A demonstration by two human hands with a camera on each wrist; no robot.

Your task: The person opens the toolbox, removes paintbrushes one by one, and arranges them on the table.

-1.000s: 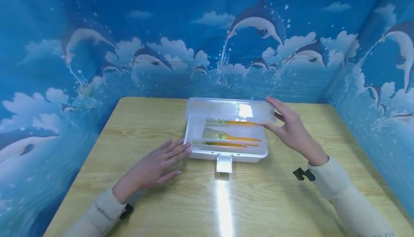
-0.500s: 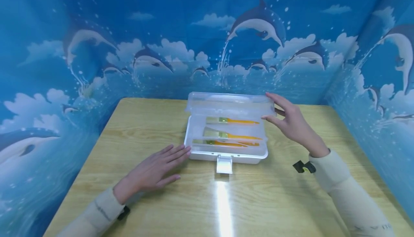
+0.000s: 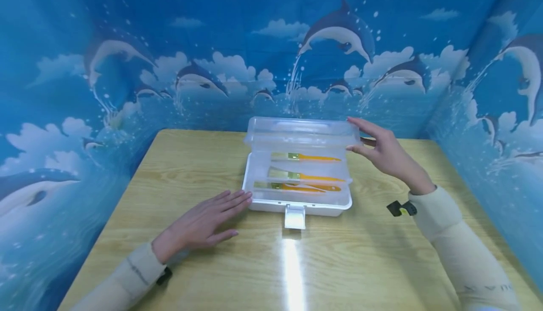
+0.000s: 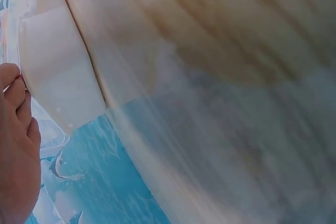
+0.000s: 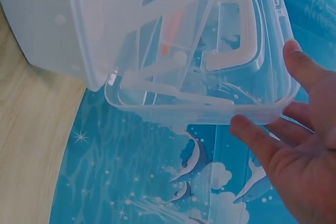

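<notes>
A white plastic storage box [image 3: 271,204] stands near the back of the table, its clear lid [image 3: 303,127] tilted up and back. My right hand [image 3: 379,153] grips the lid's right end between thumb and fingers, as the right wrist view also shows [image 5: 302,135]. Yellow-handled paintbrushes [image 3: 320,177] lie in the box, several of them, some seen through a translucent inner tray. At the box's front left corner my left hand [image 3: 205,221] rests its straight fingertips on the rim, with nothing held. The white latch [image 3: 294,216] hangs down in front.
The wood-grain table [image 3: 203,160] ends close behind the box. A blue dolphin-print cloth [image 3: 237,28] stands at the back and both sides. In the right wrist view, white hinged arms [image 5: 173,3] join the lid and the tray.
The lid has swung further up and back with my right hand on it, and the inner tray has shifted with it. My left hand stays at the corner.
</notes>
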